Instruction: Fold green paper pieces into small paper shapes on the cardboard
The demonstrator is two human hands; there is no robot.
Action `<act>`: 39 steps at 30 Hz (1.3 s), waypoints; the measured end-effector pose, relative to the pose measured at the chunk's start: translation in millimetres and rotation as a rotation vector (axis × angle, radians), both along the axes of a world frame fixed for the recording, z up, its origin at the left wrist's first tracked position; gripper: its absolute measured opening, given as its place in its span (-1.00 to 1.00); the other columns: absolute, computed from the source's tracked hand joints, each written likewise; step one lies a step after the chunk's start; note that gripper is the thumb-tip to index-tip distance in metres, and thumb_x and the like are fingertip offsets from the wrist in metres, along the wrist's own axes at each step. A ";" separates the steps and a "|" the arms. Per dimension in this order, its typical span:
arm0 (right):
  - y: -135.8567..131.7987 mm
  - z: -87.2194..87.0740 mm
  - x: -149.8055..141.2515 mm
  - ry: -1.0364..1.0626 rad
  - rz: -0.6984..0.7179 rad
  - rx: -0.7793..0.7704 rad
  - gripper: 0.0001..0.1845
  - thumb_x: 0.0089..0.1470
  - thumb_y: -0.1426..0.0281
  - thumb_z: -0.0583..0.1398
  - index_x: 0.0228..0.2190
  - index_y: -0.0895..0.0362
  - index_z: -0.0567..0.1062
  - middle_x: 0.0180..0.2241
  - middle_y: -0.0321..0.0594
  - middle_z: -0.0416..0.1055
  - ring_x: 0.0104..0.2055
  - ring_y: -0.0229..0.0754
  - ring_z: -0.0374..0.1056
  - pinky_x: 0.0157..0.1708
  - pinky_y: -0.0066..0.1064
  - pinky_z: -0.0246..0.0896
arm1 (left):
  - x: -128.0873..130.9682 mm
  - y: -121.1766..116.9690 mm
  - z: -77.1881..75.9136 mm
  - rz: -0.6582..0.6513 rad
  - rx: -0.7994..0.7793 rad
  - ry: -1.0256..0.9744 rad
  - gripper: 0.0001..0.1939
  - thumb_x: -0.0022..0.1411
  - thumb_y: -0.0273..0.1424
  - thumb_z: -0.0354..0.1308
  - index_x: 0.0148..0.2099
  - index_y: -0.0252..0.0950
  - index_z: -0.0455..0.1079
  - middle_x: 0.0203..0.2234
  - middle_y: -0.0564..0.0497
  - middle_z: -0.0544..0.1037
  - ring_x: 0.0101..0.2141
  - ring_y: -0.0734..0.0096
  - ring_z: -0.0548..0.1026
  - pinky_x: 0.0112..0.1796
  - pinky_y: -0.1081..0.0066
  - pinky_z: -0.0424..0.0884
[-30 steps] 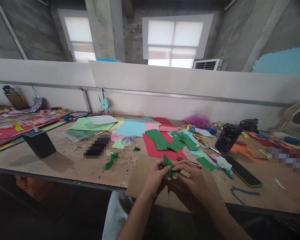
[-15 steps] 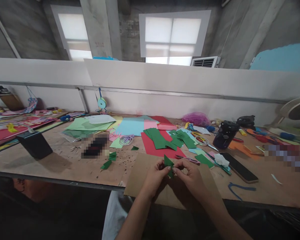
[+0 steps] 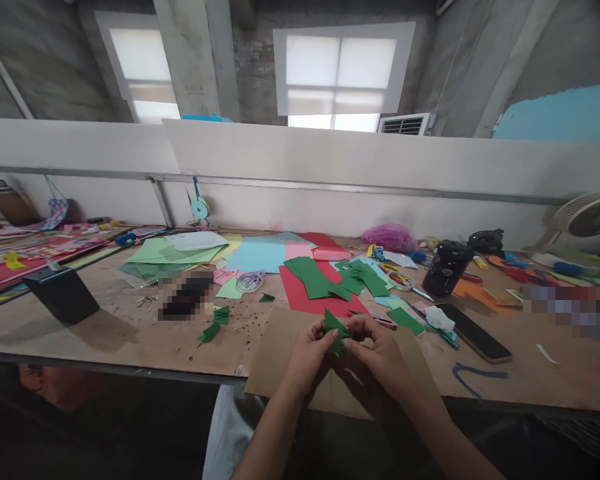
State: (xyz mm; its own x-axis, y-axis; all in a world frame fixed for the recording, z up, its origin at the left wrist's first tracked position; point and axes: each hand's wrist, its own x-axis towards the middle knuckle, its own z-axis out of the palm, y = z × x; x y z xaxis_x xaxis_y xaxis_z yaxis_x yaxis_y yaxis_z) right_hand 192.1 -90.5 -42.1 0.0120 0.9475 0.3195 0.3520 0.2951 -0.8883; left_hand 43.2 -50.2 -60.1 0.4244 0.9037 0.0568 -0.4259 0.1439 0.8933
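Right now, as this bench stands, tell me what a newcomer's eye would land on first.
Probably the folded green paper, pinched between the left hand and right hand above the brown cardboard. Next, perhaps, the bright red sheet just beyond, partly under green pieces, and the dark tumbler standing to the right.

The wooden counter point(image 3: 145, 347) supports a cardboard sheet point(image 3: 267, 353) at its front edge. Red paper point(image 3: 297, 297) lies beyond the cardboard, partly under green paper strips point(image 3: 313, 279). Blue paper point(image 3: 257, 253) adjoins its far left side. A black box point(image 3: 63, 293) stands at left; a phone point(image 3: 475, 333) lies flat at right, near an upright dark tumbler point(image 3: 445, 270).
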 end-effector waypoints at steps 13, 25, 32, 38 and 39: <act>-0.6 4.7 4.5 0.048 -0.012 -0.112 -0.84 0.02 0.33 0.21 -0.53 0.13 0.40 -0.52 -0.34 0.32 -0.43 -0.23 0.24 -0.41 -0.43 0.14 | -0.4 -1.5 3.6 0.009 -0.017 0.029 -0.76 0.02 -0.28 0.31 -0.32 -0.36 0.50 -0.43 -0.02 0.55 -0.45 0.44 0.42 -0.37 0.47 0.33; 0.0 3.6 3.8 0.065 0.094 -0.170 -0.82 0.05 0.33 0.17 -0.54 0.12 0.38 -0.54 -0.36 0.27 -0.46 -0.26 0.18 -0.48 -0.47 0.06 | -0.6 -1.3 -1.3 0.019 -0.020 0.049 -0.79 -0.01 -0.31 0.34 -0.36 -0.37 0.53 -0.49 -0.01 0.54 -0.48 0.48 0.43 -0.38 0.50 0.32; -0.2 2.9 3.2 0.071 0.097 -0.202 -0.80 0.03 0.30 0.18 -0.55 0.12 0.37 -0.56 -0.38 0.24 -0.50 -0.28 0.15 -0.51 -0.47 0.02 | 0.0 -2.5 3.6 0.037 -0.084 0.039 -0.73 -0.13 -0.30 0.41 -0.40 -0.41 0.55 -0.55 -0.03 0.55 -0.54 0.49 0.43 -0.45 0.51 0.33; -2.8 10.7 0.7 0.081 0.010 -0.196 -0.74 0.03 0.29 0.18 -0.60 0.12 0.33 -0.58 -0.38 0.23 -0.50 -0.27 0.15 -0.50 -0.46 0.03 | 0.1 -3.5 5.6 0.041 -0.033 0.010 -0.68 -0.07 -0.32 0.38 -0.24 -0.37 0.54 -0.46 -0.05 0.57 -0.50 0.48 0.45 -0.43 0.51 0.35; -3.1 11.3 0.8 0.093 -0.001 -0.187 -0.75 0.03 0.29 0.18 -0.59 0.12 0.34 -0.58 -0.38 0.23 -0.50 -0.27 0.15 -0.50 -0.46 0.04 | 0.1 -3.4 5.0 0.047 -0.024 0.008 -0.66 -0.08 -0.33 0.38 -0.21 -0.36 0.53 -0.45 -0.04 0.57 -0.49 0.47 0.46 -0.43 0.52 0.35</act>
State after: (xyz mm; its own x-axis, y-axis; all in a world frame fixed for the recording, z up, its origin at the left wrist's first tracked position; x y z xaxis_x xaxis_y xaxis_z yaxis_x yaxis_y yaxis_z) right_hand 193.0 -93.5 -30.8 0.0346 0.9901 0.1357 0.2658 0.1217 -0.9563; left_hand 43.2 -53.6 -55.2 0.3822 0.9235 0.0319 -0.4255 0.1452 0.8932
